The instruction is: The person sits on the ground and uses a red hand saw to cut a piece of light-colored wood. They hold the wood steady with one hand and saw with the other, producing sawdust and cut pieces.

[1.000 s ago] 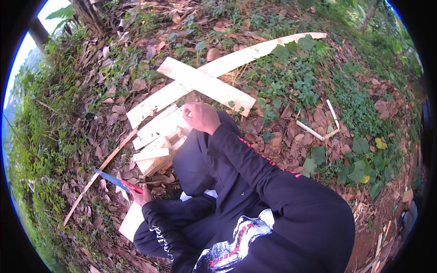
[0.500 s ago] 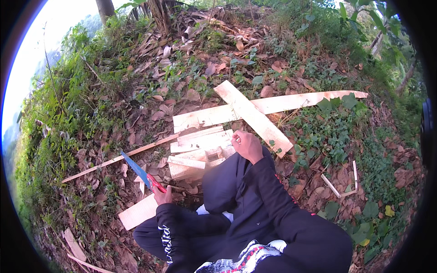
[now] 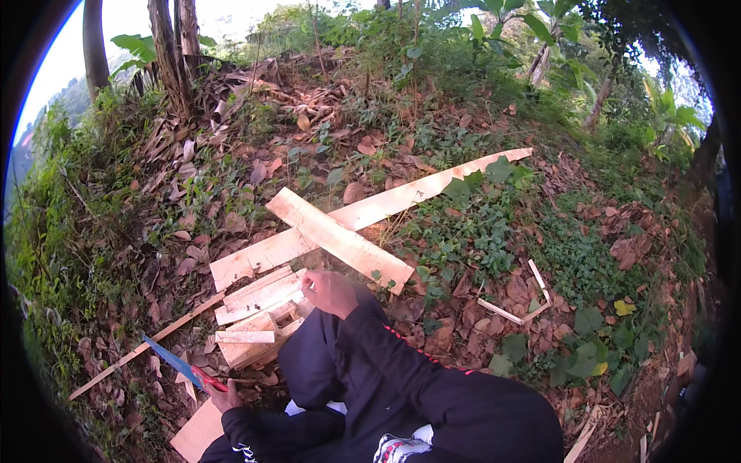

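My left hand (image 3: pixel 224 397) is closed around the red handle of a handsaw (image 3: pixel 171 360). The blue blade points away and to the left, its tip close to a thin wooden strip (image 3: pixel 147 343). Over my raised knee, my right hand (image 3: pixel 330 293) is curled closed; whether anything is inside its fingers is hidden. Just left of that hand lies a stack of short cut wood pieces (image 3: pixel 251 309), some crossed over others. Below the saw, a flat board (image 3: pixel 199 430) sits partly under my left leg.
Beyond the stack, a short plank (image 3: pixel 340 239) lies across a long tapered plank (image 3: pixel 417 197). Three thin sticks (image 3: pixel 500 311) form an angular shape on the leaves at right. Weeds and dry leaves cover the ground, with tree trunks (image 3: pixel 166 58) at the far left.
My view has swung right and tilted up, so the planks and stack sit further left and lower in the picture. Both hands keep about the same pose, the left still on the handsaw.
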Available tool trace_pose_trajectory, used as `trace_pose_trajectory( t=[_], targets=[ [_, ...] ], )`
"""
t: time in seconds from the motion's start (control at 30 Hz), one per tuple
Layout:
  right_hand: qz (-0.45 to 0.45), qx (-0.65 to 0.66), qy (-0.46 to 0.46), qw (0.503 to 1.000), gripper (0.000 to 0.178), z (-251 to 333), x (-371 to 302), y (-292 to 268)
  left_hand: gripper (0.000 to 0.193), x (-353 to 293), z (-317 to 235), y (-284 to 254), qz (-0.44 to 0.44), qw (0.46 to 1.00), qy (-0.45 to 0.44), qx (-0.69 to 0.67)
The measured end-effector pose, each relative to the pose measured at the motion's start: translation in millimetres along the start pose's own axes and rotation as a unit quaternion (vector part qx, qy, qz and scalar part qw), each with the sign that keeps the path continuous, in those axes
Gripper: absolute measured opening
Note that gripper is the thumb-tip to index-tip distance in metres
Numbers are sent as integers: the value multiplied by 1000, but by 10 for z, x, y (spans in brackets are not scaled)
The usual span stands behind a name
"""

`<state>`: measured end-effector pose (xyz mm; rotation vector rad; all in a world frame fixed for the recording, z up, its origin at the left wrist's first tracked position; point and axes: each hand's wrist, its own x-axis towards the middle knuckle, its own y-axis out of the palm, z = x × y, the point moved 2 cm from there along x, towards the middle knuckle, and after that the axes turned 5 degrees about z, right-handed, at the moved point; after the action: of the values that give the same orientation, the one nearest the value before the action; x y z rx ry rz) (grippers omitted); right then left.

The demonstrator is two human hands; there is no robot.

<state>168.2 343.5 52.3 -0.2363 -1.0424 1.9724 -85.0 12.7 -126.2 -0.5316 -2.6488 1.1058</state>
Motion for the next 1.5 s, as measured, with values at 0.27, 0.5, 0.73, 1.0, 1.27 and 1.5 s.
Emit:
trace_pose_trajectory(
  t=[0.27, 0.5, 0.73, 1.0, 1.27, 1.5],
  targets=[
    [-18, 2, -25, 1000, 21, 15, 19, 98, 75, 70, 211, -1, 16, 1000, -6, -17],
    [-21, 2, -34, 999, 22, -51, 7, 112, 74, 49, 84, -30, 54, 997, -37, -31],
    [-8, 12, -26, 1000, 23, 4, 33, 129, 78, 88, 216, -52, 34, 999, -16, -21],
    [-4, 2, -25, 1000, 21, -29, 8, 96, 69, 8, -90, -114, 47, 996, -33, -66],
    [3, -14, -20, 1000, 18, -22, 16, 94, 69, 36, 15, -60, 45, 997, -45, -50],
    [11, -15, -15, 1000, 18, -3, 18, 84, 82, 21, -102, -128, 77, 994, -70, -45]
  ],
)
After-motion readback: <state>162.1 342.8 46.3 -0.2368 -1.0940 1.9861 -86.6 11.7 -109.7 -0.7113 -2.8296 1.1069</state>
